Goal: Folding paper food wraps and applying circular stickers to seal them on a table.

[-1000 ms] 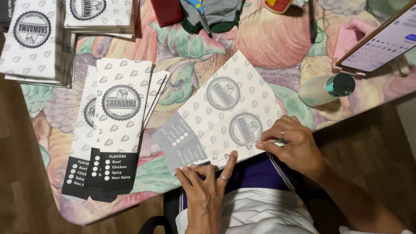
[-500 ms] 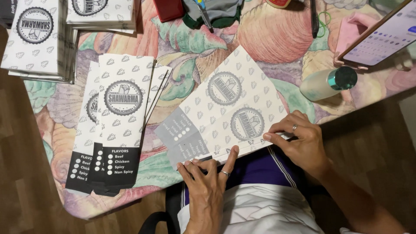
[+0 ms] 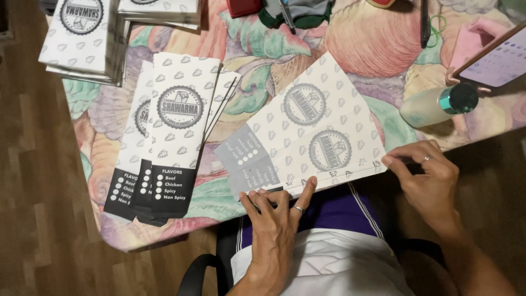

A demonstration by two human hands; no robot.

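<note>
White-and-grey patterned paper sheet [image 3: 307, 137], pastel floral tablecloth [image 3: 350, 49]

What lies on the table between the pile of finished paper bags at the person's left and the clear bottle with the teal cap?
In the head view, the unfolded printed paper sheet that both hands are working on lies between the pile of paper bags and the bottle, on the patterned tablecloth.

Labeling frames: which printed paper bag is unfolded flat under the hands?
The angled printed sheet at the table edge, touched by left hand and right hand; the other bags lie folded in stacks.

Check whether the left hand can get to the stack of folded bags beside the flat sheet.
Probably yes. The left hand presses the sheet's near edge, and the stack of folded bags lies just to its left on the table, with only bare cloth between.
</note>
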